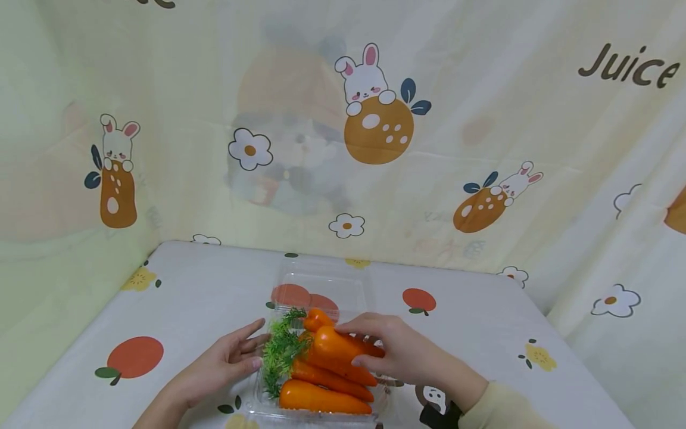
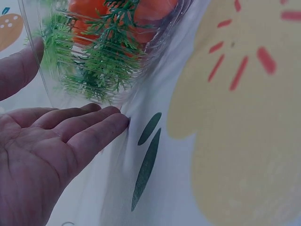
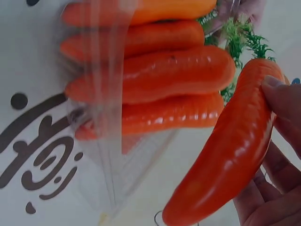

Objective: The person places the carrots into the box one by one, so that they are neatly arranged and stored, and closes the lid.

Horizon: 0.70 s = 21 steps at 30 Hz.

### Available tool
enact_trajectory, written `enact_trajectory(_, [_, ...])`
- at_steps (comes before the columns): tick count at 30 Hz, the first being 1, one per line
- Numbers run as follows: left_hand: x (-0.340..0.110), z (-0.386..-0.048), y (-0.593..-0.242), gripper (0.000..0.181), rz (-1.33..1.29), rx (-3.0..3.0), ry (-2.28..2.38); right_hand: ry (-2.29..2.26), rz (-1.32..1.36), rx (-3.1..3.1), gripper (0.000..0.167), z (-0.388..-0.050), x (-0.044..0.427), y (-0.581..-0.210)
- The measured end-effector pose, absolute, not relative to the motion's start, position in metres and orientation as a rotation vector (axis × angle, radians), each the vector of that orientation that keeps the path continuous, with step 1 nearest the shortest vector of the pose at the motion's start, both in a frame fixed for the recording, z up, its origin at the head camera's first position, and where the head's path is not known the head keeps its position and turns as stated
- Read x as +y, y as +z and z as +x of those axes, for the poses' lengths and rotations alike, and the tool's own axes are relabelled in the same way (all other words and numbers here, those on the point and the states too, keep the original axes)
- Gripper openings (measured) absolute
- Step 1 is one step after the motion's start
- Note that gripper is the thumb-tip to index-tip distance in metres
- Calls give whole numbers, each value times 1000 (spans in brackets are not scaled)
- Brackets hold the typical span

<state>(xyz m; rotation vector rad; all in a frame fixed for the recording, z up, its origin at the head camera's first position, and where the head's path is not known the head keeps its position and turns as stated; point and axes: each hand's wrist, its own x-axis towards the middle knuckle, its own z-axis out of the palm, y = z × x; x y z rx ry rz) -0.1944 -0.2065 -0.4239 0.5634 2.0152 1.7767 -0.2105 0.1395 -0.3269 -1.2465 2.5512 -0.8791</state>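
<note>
An orange carrot (image 1: 334,344) is pinched between the thumb and fingers of my right hand (image 1: 396,348), and its tapered end points down in the right wrist view. Beneath it is a clear plastic box (image 1: 311,418), its lid (image 1: 327,277) folded back. Several more carrots (image 1: 324,398) lie side by side inside, with feathery green tops (image 1: 281,351) bunched at the left end. Beside that end my left hand (image 1: 220,360) has its fingers extended, at or near the box wall. Whether they touch it, I cannot tell.
A white tablecloth (image 1: 198,292) printed with fruit and flowers covers the table. Behind and at the sides hangs a pale curtain (image 1: 300,232) with rabbit prints. A black strap (image 1: 439,416) circles my right wrist.
</note>
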Motion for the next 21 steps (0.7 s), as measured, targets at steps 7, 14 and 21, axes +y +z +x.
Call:
enact_trajectory(7, [-206,-195,-424,86,546,2016,1773,-785,-1245,2556,42,-205,127,-329])
enact_trajectory(14, [-206,-195,-423,86,538,2022,1763,-729,-1253,2556,44,-201,119,-331])
enact_trajectory(21, [-206,-195,-423,85,519,2026,1759,-586,-1133,2585,48,-196,107,-335])
